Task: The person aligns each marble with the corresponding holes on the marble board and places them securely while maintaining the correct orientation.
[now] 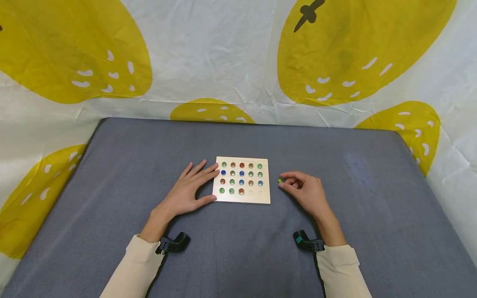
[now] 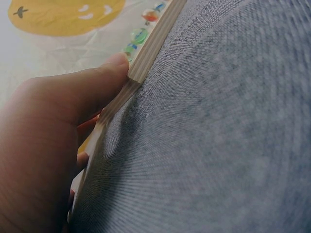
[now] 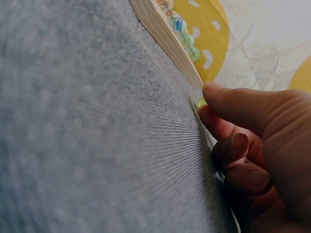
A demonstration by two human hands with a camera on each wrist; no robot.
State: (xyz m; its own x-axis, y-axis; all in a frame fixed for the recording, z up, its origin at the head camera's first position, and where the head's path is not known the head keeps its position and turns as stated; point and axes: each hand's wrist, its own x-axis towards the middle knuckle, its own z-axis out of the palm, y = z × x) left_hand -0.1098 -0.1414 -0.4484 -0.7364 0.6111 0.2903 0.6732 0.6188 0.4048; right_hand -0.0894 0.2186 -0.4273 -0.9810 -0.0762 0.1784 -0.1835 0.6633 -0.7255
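Note:
A light wooden board lies flat on the table, set with rows of coloured glass marbles in green, blue, orange and brown. Two hollows at its near right corner hold no marble. My left hand rests at the board's left edge, fingers spread and straight, with thumb and fingertips touching the wood. To the right of the board, my right hand pinches a green marble between thumb and index finger. In the right wrist view, part of this marble shows between the fingertips, and the other fingers are curled.
Grey cloth covers the table. A white curtain with yellow fruit shapes hangs behind and at the sides. Each wrist wears a black camera mount, the left one and the right one.

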